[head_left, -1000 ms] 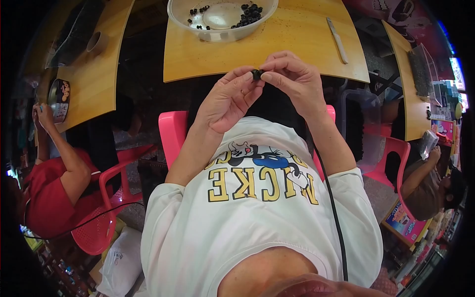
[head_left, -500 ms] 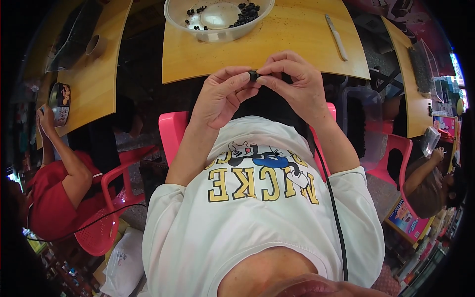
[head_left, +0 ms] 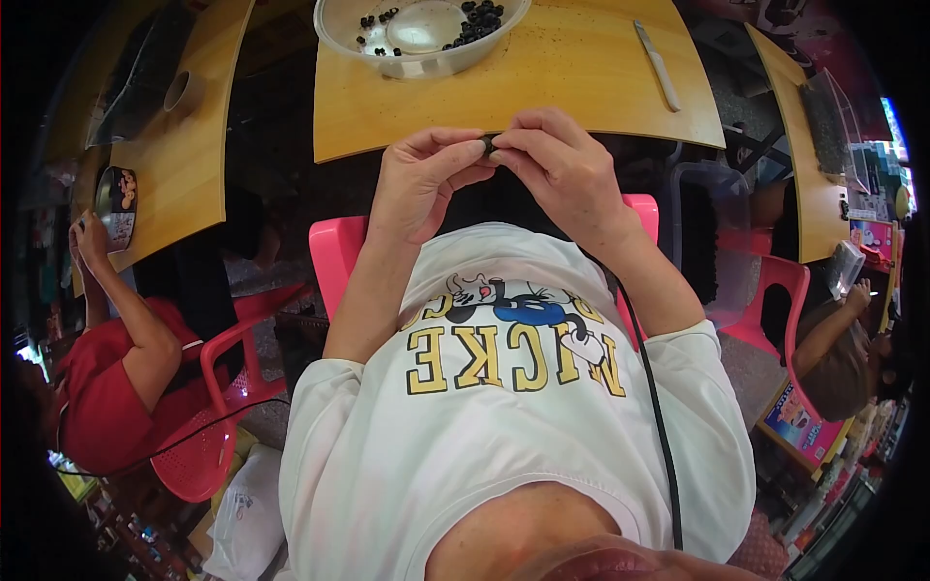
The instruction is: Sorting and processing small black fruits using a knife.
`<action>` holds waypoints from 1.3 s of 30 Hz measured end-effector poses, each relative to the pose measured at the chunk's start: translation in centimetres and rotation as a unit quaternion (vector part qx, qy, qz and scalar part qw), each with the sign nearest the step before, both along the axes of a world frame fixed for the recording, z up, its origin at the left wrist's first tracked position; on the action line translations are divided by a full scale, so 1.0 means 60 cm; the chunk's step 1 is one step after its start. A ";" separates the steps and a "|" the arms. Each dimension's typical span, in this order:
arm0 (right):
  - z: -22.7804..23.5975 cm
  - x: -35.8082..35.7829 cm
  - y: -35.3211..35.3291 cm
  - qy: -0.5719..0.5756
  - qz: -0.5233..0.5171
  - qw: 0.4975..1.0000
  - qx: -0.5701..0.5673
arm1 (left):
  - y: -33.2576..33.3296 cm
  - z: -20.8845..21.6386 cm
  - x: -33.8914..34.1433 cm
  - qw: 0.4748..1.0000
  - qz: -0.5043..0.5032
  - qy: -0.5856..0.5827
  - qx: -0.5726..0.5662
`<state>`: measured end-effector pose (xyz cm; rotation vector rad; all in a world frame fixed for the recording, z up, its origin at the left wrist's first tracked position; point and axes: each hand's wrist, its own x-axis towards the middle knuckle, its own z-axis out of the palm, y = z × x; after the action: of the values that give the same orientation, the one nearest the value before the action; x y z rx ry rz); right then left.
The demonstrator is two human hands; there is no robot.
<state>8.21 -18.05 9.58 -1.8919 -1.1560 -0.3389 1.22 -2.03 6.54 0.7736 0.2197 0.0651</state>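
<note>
Just beyond my lap, at the near edge of the table, both hands meet around a small round black piece [head_left: 488, 146]. My left hand [head_left: 418, 184] pinches it from the left between thumb and fingers. From the right, the thumb and fingertips of my right hand [head_left: 567, 169] press on the same piece. Fingertips cover most of it, so its exact kind cannot be made out. A clear plastic bowl [head_left: 418, 68] stands on the table ahead, with several small black pieces [head_left: 475, 27] inside, the larger ones heaped at its right.
The wooden table [head_left: 572, 87] carries a white-handled knife [head_left: 658, 68] at the right. A clear bin [head_left: 712, 194] with dark contents stands below it. Co-workers sit at the left [head_left: 126, 378] and right [head_left: 833, 358], beside other tables. A black cable [head_left: 659, 426] runs down my shirt.
My right hand's fingers have closed in further around the black piece, tipping down over it. Both hands have shifted slightly to the left in the picture.
</note>
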 end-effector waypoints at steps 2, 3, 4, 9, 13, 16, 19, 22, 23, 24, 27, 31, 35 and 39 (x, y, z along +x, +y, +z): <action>-0.001 -0.001 0.001 -0.007 -0.003 1.000 -0.008 | 0.001 -0.004 0.000 0.999 -0.009 -0.003 0.036; -0.001 0.001 0.000 -0.007 -0.003 1.000 -0.008 | 0.001 -0.006 0.001 0.999 -0.010 -0.003 0.036; -0.001 0.004 -0.002 0.040 0.008 0.999 -0.012 | 0.001 -0.009 0.002 1.000 -0.016 -0.001 0.025; 0.016 0.020 -0.016 0.286 0.085 0.953 -0.048 | 0.011 -0.015 0.004 0.996 -0.076 0.009 -0.040; 0.013 0.031 -0.021 0.284 0.166 0.940 -0.096 | 0.016 -0.002 0.004 0.989 -0.145 0.014 -0.025; 0.003 0.037 -0.022 0.296 0.189 0.930 -0.105 | 0.019 -0.002 0.004 0.987 -0.161 0.024 -0.012; 0.008 0.037 -0.020 0.282 0.197 0.933 -0.106 | 0.018 -0.006 0.003 0.985 -0.172 0.027 0.008; 0.000 0.035 -0.018 0.236 0.187 0.948 -0.103 | 0.017 -0.011 0.003 0.983 -0.176 0.032 0.027; -0.007 0.033 -0.018 0.209 0.176 0.957 -0.095 | 0.016 -0.011 0.003 0.983 -0.175 0.037 0.027; -0.012 0.031 -0.017 0.209 0.175 0.957 -0.096 | 0.015 -0.015 0.004 0.983 -0.176 0.037 0.027; -0.022 0.030 -0.010 0.148 0.129 0.977 -0.087 | 0.015 -0.036 0.012 0.986 -0.159 0.038 0.028; -0.008 0.032 -0.001 0.195 0.100 0.971 -0.098 | 0.019 -0.052 0.015 0.991 -0.120 0.040 -0.034; -0.001 0.034 0.010 0.045 0.074 0.995 -0.046 | 0.020 -0.039 0.015 0.996 -0.055 0.041 -0.050; 0.005 0.035 0.026 -0.023 0.071 0.997 -0.026 | 0.017 -0.029 0.015 0.994 -0.021 0.034 -0.102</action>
<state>10.31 -16.49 9.91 -1.8433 -1.3333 -0.2770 2.12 -1.01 4.81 0.5762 0.2698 -0.0234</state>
